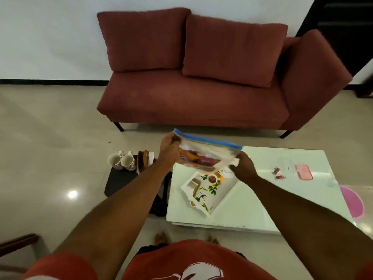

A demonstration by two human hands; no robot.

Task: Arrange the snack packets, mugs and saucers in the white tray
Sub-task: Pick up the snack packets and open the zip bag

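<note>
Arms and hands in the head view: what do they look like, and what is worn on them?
Both forearms are bare down to the left hand and right hand; no gloves, watch or rings are visible. Short red sleeves show at the bottom edge, matching a red shirt with a white marking.

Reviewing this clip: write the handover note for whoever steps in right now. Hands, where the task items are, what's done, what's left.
Left hand grips the top left corner of the zip bag; right hand grips its lower right corner. The bag hangs above the white tray and holds the snack packets.
The tray lies on the white table and holds none of the items.
Two mugs and the brown saucers wait on the dark side table to the left.
Done: nothing placed yet.
Left: packets, mugs and saucers into the tray.
</note>
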